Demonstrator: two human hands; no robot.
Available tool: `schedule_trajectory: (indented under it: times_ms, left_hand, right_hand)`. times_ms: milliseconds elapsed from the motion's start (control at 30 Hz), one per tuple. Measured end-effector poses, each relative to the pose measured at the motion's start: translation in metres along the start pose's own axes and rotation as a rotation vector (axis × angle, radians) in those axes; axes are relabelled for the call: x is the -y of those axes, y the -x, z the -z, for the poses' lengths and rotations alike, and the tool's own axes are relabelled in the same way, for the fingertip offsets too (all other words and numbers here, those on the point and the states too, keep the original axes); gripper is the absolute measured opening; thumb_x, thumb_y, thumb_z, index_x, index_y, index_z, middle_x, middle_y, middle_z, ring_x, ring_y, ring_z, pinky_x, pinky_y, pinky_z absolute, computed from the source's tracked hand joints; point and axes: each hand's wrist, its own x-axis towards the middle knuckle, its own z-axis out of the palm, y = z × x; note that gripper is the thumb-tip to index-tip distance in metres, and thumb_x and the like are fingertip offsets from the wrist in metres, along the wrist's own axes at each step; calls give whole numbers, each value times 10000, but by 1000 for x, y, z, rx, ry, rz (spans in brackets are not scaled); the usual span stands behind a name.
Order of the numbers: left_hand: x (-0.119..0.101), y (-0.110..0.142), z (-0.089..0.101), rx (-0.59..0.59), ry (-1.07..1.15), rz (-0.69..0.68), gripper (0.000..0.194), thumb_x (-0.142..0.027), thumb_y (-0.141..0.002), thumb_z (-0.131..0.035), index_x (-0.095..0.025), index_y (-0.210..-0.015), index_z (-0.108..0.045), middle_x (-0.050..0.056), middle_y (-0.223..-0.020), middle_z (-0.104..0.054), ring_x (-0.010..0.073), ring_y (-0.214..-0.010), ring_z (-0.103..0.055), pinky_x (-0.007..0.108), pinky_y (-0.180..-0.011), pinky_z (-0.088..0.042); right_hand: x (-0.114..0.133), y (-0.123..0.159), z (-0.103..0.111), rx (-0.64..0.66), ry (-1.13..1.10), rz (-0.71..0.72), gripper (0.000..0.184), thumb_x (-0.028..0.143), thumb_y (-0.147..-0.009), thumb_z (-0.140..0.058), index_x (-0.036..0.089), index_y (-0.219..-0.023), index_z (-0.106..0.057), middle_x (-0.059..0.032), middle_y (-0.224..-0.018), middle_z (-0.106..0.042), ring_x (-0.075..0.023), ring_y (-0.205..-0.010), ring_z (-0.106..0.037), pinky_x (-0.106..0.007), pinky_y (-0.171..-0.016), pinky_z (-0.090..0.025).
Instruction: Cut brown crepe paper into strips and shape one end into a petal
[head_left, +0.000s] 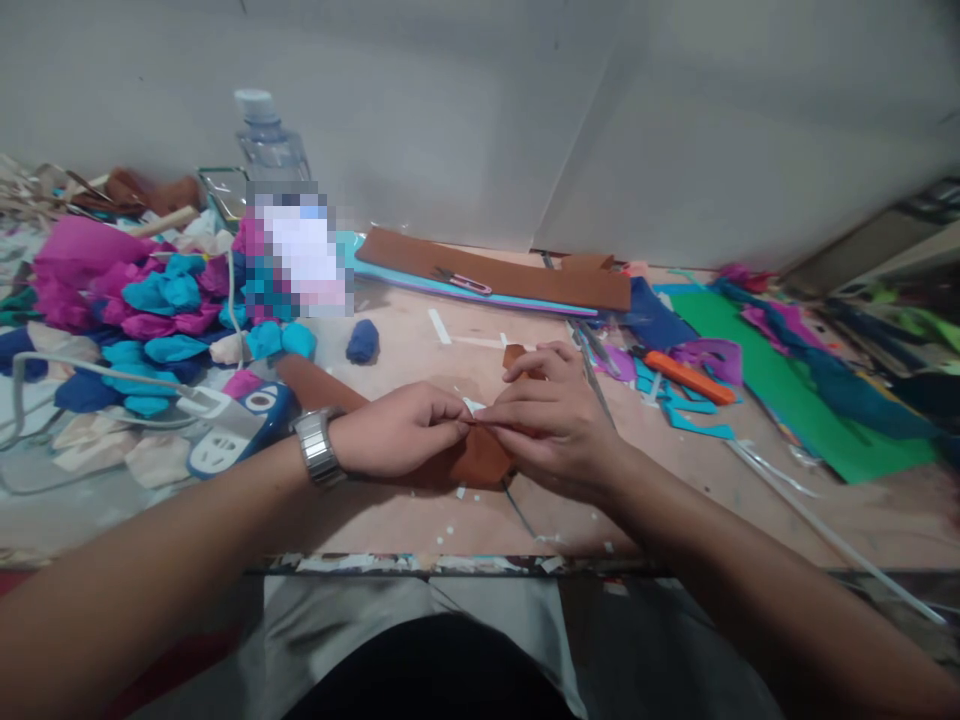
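Observation:
My left hand (pixel 397 435), with a metal watch (pixel 318 447) on its wrist, is closed in a pinch on the top edge of a brown foam piece (pixel 480 462) lying on the table in front of me. My right hand (pixel 559 415) meets it from the right, fingers curled and pinching the same edge, with a small white bit (pixel 472 405) between the fingertips. A long brown strip (pixel 319 385) runs out from under my left wrist towards the upper left.
Crumpled pink, blue and teal paper balls (pixel 150 300) are heaped at the left, with a water bottle (pixel 266 150) behind. A blue glue gun (pixel 240 425) lies beside my left arm. An orange cutter (pixel 686 378), green sheet (pixel 795 390) and scraps lie right. Brown and teal strips (pixel 495 275) lie by the wall.

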Motion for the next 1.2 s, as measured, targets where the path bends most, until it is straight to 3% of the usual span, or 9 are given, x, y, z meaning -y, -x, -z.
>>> schedule_trajectory:
  times_ms: [133,233,367,767,1200]
  left_hand:
    - [-2,0,0,1,122,43,183,-178,-902,-489,-150,-778,-620,-35,-692,-529,115,-663,-461,240,-632,-377]
    - [-3,-1,-1,0,161,31,231,-246,-945,-500,-150,-764,-607,-27,-700,-526,119,-667,-444,250,-636,-378]
    - [-2,-1,-1,-33,49,-14,392,-408,-1018,-497,-155,-726,-563,-34,-683,-478,117,-669,-410,253,-636,-351]
    - [-2,0,-2,-83,-46,-51,396,-399,-1034,-490,-152,-741,-585,-29,-702,-529,120,-696,-472,247,-667,-374]
    - [-3,1,-9,-253,-612,-194,287,-286,-1007,-507,-174,-795,-665,0,-664,-636,129,-593,-536,266,-594,-317]
  right_hand:
    - [1,-1,3,36,16,32,222,231,-952,-700,388,-1086,-783,45,-883,-804,-267,-1059,-592,-559,-1094,-279]
    - [2,-1,4,52,30,19,208,235,-956,-692,384,-1067,-784,43,-901,-805,-269,-1078,-592,-567,-1110,-262]
    - [2,1,4,58,52,26,188,224,-954,-686,361,-1049,-774,35,-915,-804,-277,-1091,-596,-567,-1100,-268]
    - [2,0,4,47,39,-3,117,247,-949,-700,326,-1013,-757,21,-919,-798,-282,-1098,-601,-553,-1069,-294]
    - [7,-3,-1,80,-30,-149,48,229,-949,-686,267,-928,-706,-9,-911,-763,-294,-1165,-563,-542,-1079,-316]
